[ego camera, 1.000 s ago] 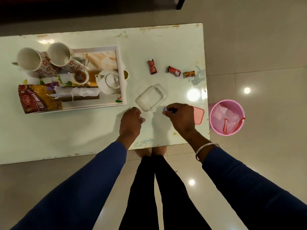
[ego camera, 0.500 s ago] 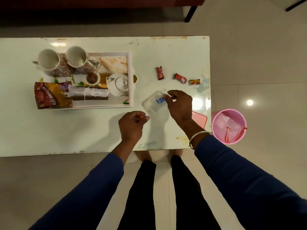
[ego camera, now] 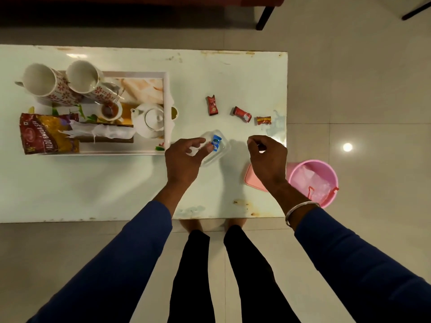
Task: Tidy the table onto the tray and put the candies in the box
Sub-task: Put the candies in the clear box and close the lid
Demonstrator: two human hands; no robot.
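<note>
Head view: we see both hands over the right half of the white desk (ego camera: 116, 183). Left hand (ego camera: 184, 159) hangs over the near-left part of the clear plastic box (ego camera: 221, 152), fingers curled and slightly spread; we can't tell if it pinches anything. A blue-wrapped candy (ego camera: 215, 142) lies in the box, just beside the left fingertips (ego camera: 208, 148), at their far-right side; contact not clear. Right hand (ego camera: 268, 159) is to the right of the box, apart from it, fingers loosely curled with nothing visible in the grasp. It hovers above the pink lid (ego camera: 250, 179), which lies on the desk near the right edge.

Three more candies sit farther back on the desk, well clear of both hands: a red one (ego camera: 212, 105), a second red one (ego camera: 242, 114), and an orange-red one (ego camera: 263, 120) nearest the right edge. All three lie in a rough row beyond the box.

The tray (ego camera: 166, 113) is at the left, just beside the box. It holds two patterned mugs (ego camera: 63, 85), a small cup (ego camera: 111, 110), a white teapot (ego camera: 149, 121), a tissue (ego camera: 102, 132) and a snack packet (ego camera: 47, 134). A pink bin (ego camera: 312, 180) stands on the floor, off the desk's right edge.
</note>
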